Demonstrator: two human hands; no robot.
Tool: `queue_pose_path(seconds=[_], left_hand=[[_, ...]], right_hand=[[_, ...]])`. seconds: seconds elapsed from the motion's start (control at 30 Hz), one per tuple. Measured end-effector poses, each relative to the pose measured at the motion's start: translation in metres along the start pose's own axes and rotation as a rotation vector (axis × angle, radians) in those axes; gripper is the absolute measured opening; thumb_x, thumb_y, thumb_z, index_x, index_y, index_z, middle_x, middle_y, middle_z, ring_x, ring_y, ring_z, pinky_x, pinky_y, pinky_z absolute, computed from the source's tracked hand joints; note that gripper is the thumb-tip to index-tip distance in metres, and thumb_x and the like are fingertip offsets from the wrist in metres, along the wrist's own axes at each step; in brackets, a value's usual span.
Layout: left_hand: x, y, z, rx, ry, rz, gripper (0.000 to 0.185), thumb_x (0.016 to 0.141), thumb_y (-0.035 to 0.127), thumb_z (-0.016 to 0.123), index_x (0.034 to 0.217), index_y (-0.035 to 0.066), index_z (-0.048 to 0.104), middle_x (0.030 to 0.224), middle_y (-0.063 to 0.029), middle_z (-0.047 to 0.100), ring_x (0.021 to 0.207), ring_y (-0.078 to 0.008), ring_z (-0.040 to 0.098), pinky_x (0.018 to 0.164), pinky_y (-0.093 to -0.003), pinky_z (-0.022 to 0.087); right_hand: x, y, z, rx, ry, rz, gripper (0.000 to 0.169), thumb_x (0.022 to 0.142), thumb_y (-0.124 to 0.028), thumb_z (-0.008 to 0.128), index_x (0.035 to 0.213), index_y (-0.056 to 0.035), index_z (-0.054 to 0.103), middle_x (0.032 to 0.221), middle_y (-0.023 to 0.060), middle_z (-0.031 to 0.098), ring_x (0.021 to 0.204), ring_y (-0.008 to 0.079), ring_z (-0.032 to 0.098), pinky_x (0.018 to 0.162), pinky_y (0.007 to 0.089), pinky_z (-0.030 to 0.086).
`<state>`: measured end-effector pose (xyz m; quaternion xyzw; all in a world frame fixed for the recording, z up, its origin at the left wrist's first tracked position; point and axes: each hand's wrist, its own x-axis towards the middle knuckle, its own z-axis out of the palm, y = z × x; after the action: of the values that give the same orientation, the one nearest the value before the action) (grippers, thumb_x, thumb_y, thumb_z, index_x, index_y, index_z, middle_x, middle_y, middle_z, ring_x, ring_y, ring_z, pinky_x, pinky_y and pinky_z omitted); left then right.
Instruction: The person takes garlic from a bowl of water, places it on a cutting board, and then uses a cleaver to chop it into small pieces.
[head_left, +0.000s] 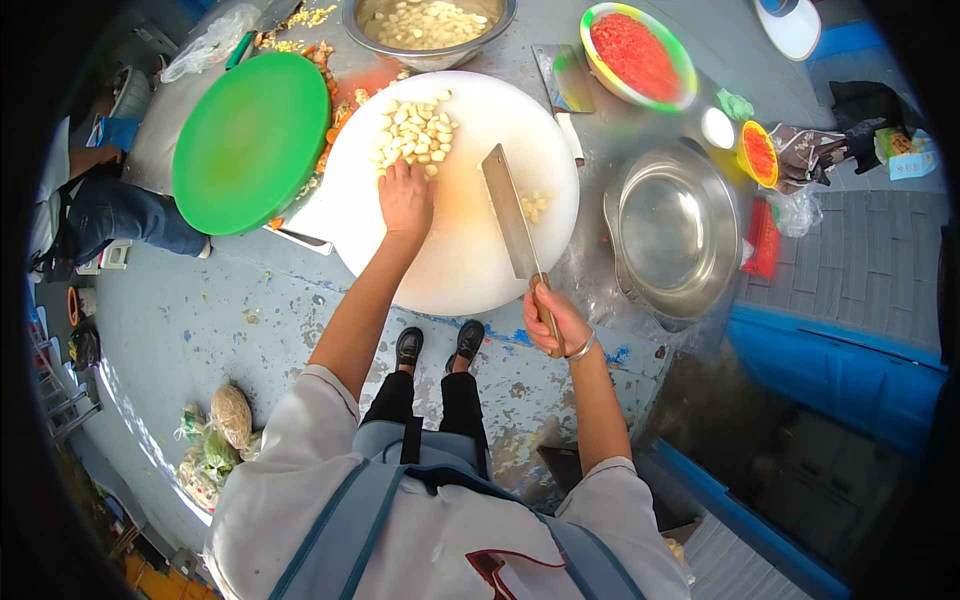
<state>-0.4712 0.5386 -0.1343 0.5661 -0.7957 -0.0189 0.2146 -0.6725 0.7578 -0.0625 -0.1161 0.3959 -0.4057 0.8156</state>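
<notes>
A round white cutting board (457, 281) lies before me. Peeled garlic cloves (417, 129) are heaped on its far left part. My left hand (406, 201) rests at the near edge of this heap, its fingertips among the cloves; whether it grips one is hidden. My right hand (556, 324) holds a cleaver (508, 211) by its wooden handle at the board's near right edge. The wide blade points away from me over the board. Beside and partly behind the blade lie cut garlic pieces (535, 207).
Left stands a round green board (251, 142), with a seated person's leg (124, 217) beyond. A steel bowl of cloves (431, 56), a second cleaver (564, 79) and a bowl of chopped red food (637, 56) are behind. An empty-looking metal basin (671, 232) sits right.
</notes>
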Motion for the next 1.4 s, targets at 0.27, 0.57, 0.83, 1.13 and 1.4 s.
queue_pose_path(seconds=[0.27,0.57,0.83,1.13,1.4], left_hand=[[-0.106,0.004,-0.039,-0.486,-0.183,0.164,0.038,0.072,0.006,0.069,0.110,0.007,0.062,0.103,-0.0068,0.060,0.096,-0.0272,0.054,0.081,-0.0381,0.040],[-0.127,-0.046,-0.081,-0.584,0.097,-0.251,0.042,0.077,0.001,0.063,0.118,0.006,0.056,0.100,-0.0086,0.061,0.096,-0.0254,0.055,0.087,-0.0376,0.040],[-0.132,-0.032,-0.084,-0.686,0.090,-0.190,0.042,0.088,0.011,0.058,0.127,0.000,0.048,0.121,-0.0174,0.050,0.112,-0.0325,0.047,0.098,-0.0414,0.035],[-0.060,0.064,-0.025,-0.470,0.078,0.050,0.064,0.091,0.026,0.056,0.141,-0.003,0.028,0.145,-0.0243,0.025,0.132,-0.0398,0.026,0.109,-0.0497,0.021],[-0.056,-0.037,-0.031,-0.273,0.231,-0.132,0.029,0.085,0.015,0.064,0.112,0.008,0.058,0.104,-0.0110,0.054,0.098,-0.0292,0.051,0.086,-0.0413,0.038]], right_hand=[[-0.050,0.091,0.072,-0.437,0.500,-0.090,0.025,0.092,-0.028,0.061,0.080,-0.0056,0.056,0.053,-0.0008,0.050,0.036,0.0069,0.045,0.034,0.0219,0.035],[0.011,0.143,0.065,-1.424,0.865,-0.453,0.044,0.083,-0.039,0.068,0.088,0.0033,0.057,0.061,0.0202,0.061,0.056,0.0362,0.063,0.049,0.0408,0.050],[-0.004,0.100,0.077,-0.923,0.534,-0.140,0.042,0.092,-0.045,0.053,0.079,-0.0042,0.055,0.056,0.0106,0.058,0.038,0.0231,0.054,0.038,0.0320,0.044],[-0.053,0.097,0.075,0.444,-0.194,-0.153,0.048,0.099,-0.051,0.028,0.079,-0.0096,0.041,0.053,-0.0024,0.041,0.030,0.0055,0.034,0.031,0.0212,0.033],[-0.006,0.085,0.045,0.217,-0.249,0.104,0.045,0.099,-0.049,0.036,0.079,-0.0088,0.044,0.053,-0.0006,0.041,0.031,0.0075,0.035,0.031,0.0205,0.032]])
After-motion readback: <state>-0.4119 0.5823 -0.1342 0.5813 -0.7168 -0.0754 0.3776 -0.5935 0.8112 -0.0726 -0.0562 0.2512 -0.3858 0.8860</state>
